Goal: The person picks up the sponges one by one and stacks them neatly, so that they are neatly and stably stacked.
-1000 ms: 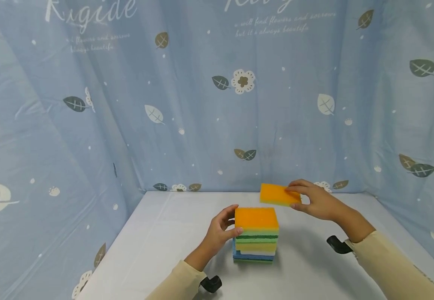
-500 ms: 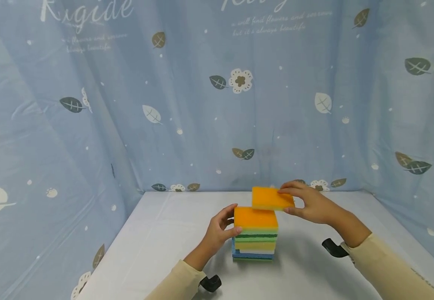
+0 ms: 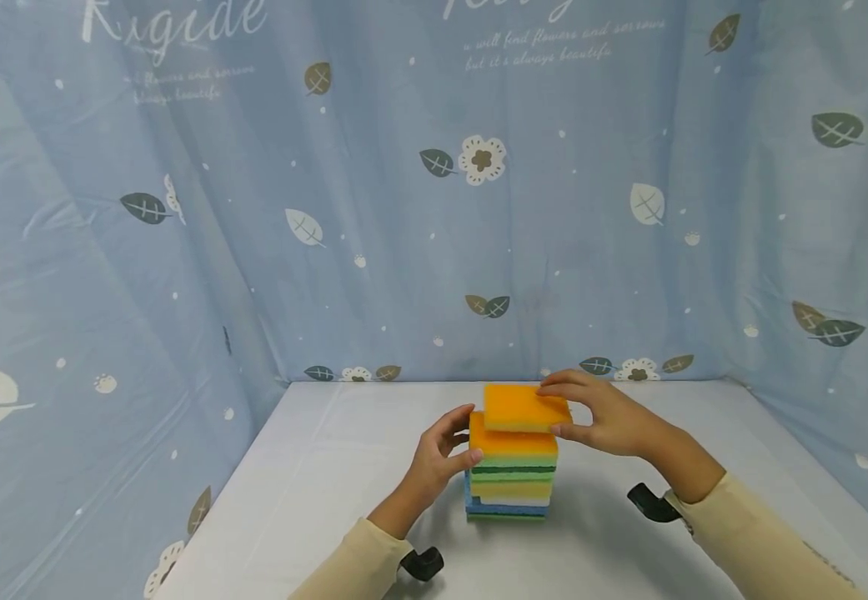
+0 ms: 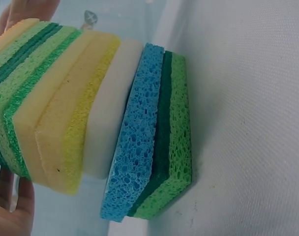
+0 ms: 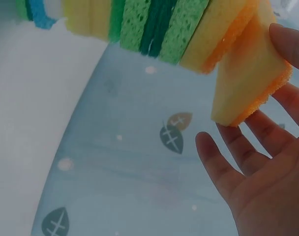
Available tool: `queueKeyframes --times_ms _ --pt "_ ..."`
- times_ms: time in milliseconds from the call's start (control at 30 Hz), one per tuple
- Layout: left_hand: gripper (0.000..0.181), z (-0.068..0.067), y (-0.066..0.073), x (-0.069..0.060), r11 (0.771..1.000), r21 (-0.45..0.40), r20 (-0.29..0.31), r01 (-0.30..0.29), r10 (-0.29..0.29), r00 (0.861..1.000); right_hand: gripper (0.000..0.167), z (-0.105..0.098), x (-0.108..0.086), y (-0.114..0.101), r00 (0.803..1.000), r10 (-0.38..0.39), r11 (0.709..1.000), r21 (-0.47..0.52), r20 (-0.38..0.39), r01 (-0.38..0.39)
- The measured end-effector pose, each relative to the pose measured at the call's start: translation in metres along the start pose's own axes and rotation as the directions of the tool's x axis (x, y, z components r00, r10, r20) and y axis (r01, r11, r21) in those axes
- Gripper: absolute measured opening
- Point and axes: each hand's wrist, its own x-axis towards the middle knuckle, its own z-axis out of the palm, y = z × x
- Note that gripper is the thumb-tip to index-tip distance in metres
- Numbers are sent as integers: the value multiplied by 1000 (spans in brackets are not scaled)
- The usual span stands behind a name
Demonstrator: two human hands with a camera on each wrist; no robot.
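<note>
A stack of sponges (image 3: 512,483) stands on the table, with an orange-topped sponge (image 3: 509,444) uppermost. Lower layers in the left wrist view include a white block (image 4: 112,110), a blue sponge (image 4: 137,132) and a green sponge (image 4: 181,118) with a dark green layer at the bottom. My left hand (image 3: 437,458) grips the upper left side of the stack, thumb in front. Another orange and yellow sponge (image 3: 521,407) is pinched in my right hand (image 3: 606,417). It overlaps the stack's top, tilted and shifted right; in the right wrist view its lower edge nears the top sponge (image 5: 223,37).
The white table (image 3: 336,467) extends around the stack. A blue curtain (image 3: 373,208) with leaf and flower prints hangs behind and at both sides. A black wrist mount (image 3: 422,564) sits under the left sleeve, another black mount (image 3: 653,503) under the right.
My right hand has carried the orange sponge left and down, from behind and right of the stack to over its top. The left hand has kept its place on the stack.
</note>
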Motion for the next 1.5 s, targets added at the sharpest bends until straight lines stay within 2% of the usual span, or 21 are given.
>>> queueKeyframes --times_ms 133,300,733,933,1067,1333,1500 --pt "64 -2 -10 0 999 -20 -4 -29 29 1000 52 1 3 -7 1000 21 1000 7 5 -21" --pt "61 -1 -11 0 998 -29 -5 -61 61 998 55 3 4 -11 999 32 999 17 25 -33" --pt "58 -1 -10 1 999 -6 -5 -37 37 999 52 3 3 -15 1000 -15 1000 28 21 14" --pt "60 -2 -9 0 1000 -22 6 6 -6 1000 52 5 2 -14 999 -29 999 42 20 28" --pt "60 -2 -4 -1 1000 -3 24 30 -30 999 52 8 1 -13 999 -35 999 42 20 34" --pt "60 3 21 -3 1000 9 31 26 -26 999 53 10 2 -13 999 -28 999 35 29 27" --pt "59 5 24 -3 1000 0 28 18 -18 999 52 11 2 -12 999 -21 999 33 45 20"
